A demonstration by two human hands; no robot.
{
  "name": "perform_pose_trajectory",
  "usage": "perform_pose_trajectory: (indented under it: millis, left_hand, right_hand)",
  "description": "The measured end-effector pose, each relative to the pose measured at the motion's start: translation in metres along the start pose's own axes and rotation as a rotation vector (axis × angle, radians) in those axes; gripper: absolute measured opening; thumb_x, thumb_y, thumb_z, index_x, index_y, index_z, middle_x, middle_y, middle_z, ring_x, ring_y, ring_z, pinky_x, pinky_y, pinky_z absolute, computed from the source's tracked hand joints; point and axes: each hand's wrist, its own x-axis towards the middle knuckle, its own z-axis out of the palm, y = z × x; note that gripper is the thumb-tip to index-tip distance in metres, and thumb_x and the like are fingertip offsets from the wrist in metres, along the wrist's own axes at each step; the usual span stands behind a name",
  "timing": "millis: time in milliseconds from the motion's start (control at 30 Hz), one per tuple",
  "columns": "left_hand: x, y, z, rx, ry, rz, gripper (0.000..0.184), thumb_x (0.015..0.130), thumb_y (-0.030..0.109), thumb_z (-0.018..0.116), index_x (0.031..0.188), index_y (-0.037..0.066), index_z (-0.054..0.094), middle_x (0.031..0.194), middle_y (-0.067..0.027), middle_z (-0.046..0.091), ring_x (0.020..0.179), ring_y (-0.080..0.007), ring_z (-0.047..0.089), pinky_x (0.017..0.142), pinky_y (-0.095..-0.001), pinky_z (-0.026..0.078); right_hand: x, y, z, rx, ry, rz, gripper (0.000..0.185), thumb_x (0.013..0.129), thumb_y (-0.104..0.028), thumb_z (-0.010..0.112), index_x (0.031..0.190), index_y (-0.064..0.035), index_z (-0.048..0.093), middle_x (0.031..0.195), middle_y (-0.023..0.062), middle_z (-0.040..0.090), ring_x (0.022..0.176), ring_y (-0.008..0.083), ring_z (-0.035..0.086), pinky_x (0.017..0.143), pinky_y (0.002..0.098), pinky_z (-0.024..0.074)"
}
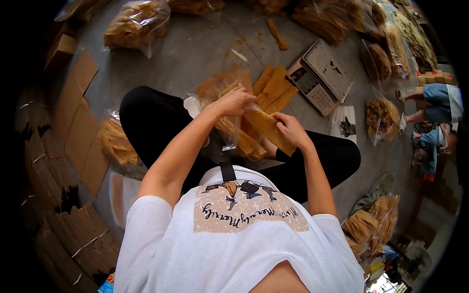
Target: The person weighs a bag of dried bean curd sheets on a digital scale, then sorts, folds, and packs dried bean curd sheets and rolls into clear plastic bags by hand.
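My left hand [237, 101] is closed on the edge of a clear plastic bag [229, 134] between my crossed legs. Yellow-brown dried sheets lie inside this bag. A long, flat, yellow-brown dried sheet [267, 128] slants across the bag's mouth; its upper end is beside my left fingers. My right hand [289, 128] pinches this sheet near its lower end. Just beyond my hands, more dried sheets [274, 90] lie in a loose pile on the floor. What exactly the sheets are, I cannot tell.
A digital scale [320, 75] stands on the floor at the right. Filled bags [137, 27] lie around me, one [118, 139] by my left knee. Flattened cardboard [78, 117] and bundled brown stacks [53, 171] are at the left. Another person [437, 102] is at the far right.
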Motion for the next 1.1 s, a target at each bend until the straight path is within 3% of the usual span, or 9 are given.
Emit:
perform_pose_trajectory:
  millis: [100, 167, 233, 433, 700, 767, 900, 967, 1100]
  left_hand:
    - [0.003, -0.001, 0.004, -0.087, -0.067, -0.118, 0.027, 0.076, 0.020, 0.066, 0.101, 0.012, 0.066, 0.095, -0.0087, 0.064, 0.098, -0.0260, 0.053, 0.099, -0.0428, 0.029]
    - [0.002, -0.011, 0.011, -0.072, 0.027, -0.185, 0.025, 0.078, 0.025, 0.066, 0.100, 0.014, 0.069, 0.087, -0.0087, 0.065, 0.094, -0.0249, 0.054, 0.099, -0.0417, 0.029]
    - [0.002, -0.003, 0.004, -0.092, 0.002, -0.218, 0.025, 0.078, 0.027, 0.066, 0.100, 0.014, 0.069, 0.087, -0.0086, 0.065, 0.093, -0.0244, 0.055, 0.098, -0.0411, 0.029]
    - [0.005, -0.008, 0.011, -0.134, 0.021, -0.265, 0.028, 0.080, 0.030, 0.065, 0.099, 0.010, 0.070, 0.084, -0.0108, 0.066, 0.090, -0.0249, 0.057, 0.098, -0.0421, 0.029]
    - [0.004, -0.015, 0.018, -0.251, 0.029, -0.333, 0.028, 0.079, 0.029, 0.065, 0.094, 0.005, 0.070, 0.084, -0.0144, 0.067, 0.089, -0.0286, 0.059, 0.098, -0.0394, 0.029]
    - [0.004, -0.017, 0.020, -0.308, 0.022, -0.364, 0.027, 0.081, 0.026, 0.066, 0.096, 0.004, 0.069, 0.083, -0.0125, 0.068, 0.082, -0.0213, 0.061, 0.091, -0.0347, 0.036]
    - [0.005, -0.027, 0.026, -0.592, -0.037, -0.464, 0.030, 0.079, 0.031, 0.066, 0.097, 0.007, 0.070, 0.081, -0.0078, 0.067, 0.083, -0.0178, 0.062, 0.087, -0.0332, 0.042]
    - [0.004, -0.029, 0.028, -0.724, -0.020, -0.506, 0.028, 0.079, 0.027, 0.068, 0.098, 0.006, 0.069, 0.083, -0.0072, 0.068, 0.078, -0.0144, 0.062, 0.075, -0.0296, 0.046]
    - [0.003, -0.027, 0.034, -0.761, -0.020, -0.513, 0.024, 0.082, 0.015, 0.066, 0.098, -0.003, 0.067, 0.080, -0.0009, 0.065, 0.076, -0.0068, 0.054, 0.071, -0.0262, 0.044]
  right_hand:
    - [0.008, 0.011, 0.004, -0.130, 0.137, -0.072, 0.026, 0.082, -0.009, 0.049, 0.105, -0.0001, 0.059, 0.090, 0.0176, 0.062, 0.083, 0.0321, 0.058, 0.077, 0.0367, 0.0469]
    - [0.013, 0.007, 0.009, -0.230, 0.236, -0.139, 0.024, 0.081, -0.008, 0.052, 0.103, -0.0015, 0.061, 0.091, 0.0160, 0.061, 0.086, 0.0323, 0.058, 0.078, 0.0377, 0.0470]
    - [0.017, -0.013, 0.014, -0.515, 0.563, -0.456, 0.023, 0.077, -0.007, 0.060, 0.100, -0.0053, 0.063, 0.094, 0.0118, 0.059, 0.092, 0.0297, 0.055, 0.079, 0.0374, 0.0468]
    - [0.035, -0.011, 0.038, -0.484, 0.490, -0.289, 0.018, 0.074, -0.012, 0.068, 0.091, -0.0052, 0.066, 0.086, 0.0091, 0.055, 0.088, 0.0266, 0.054, 0.075, 0.0375, 0.0470]
    - [0.048, -0.004, 0.040, -0.549, 0.461, -0.413, 0.007, 0.073, -0.010, 0.063, 0.077, -0.0042, 0.062, 0.077, 0.0085, 0.054, 0.076, 0.0251, 0.057, 0.065, 0.0356, 0.0489]
    - [0.050, -0.004, 0.037, -0.544, 0.447, -0.429, 0.006, 0.072, -0.009, 0.062, 0.074, -0.0039, 0.061, 0.076, 0.0090, 0.054, 0.075, 0.0253, 0.057, 0.065, 0.0357, 0.0491]
    - [0.056, -0.005, 0.035, -0.564, 0.375, -0.448, 0.006, 0.067, -0.007, 0.062, 0.068, -0.0033, 0.057, 0.075, 0.0100, 0.054, 0.075, 0.0257, 0.058, 0.064, 0.0362, 0.0497]
    - [0.058, -0.002, 0.039, -0.584, 0.408, -0.476, 0.007, 0.065, -0.006, 0.062, 0.067, -0.0033, 0.056, 0.075, 0.0100, 0.054, 0.075, 0.0256, 0.058, 0.064, 0.0358, 0.0501]
    - [0.060, 0.005, 0.042, -0.640, 0.348, -0.482, 0.008, 0.064, -0.006, 0.063, 0.069, -0.0031, 0.057, 0.077, 0.0103, 0.054, 0.077, 0.0257, 0.058, 0.065, 0.0349, 0.0510]
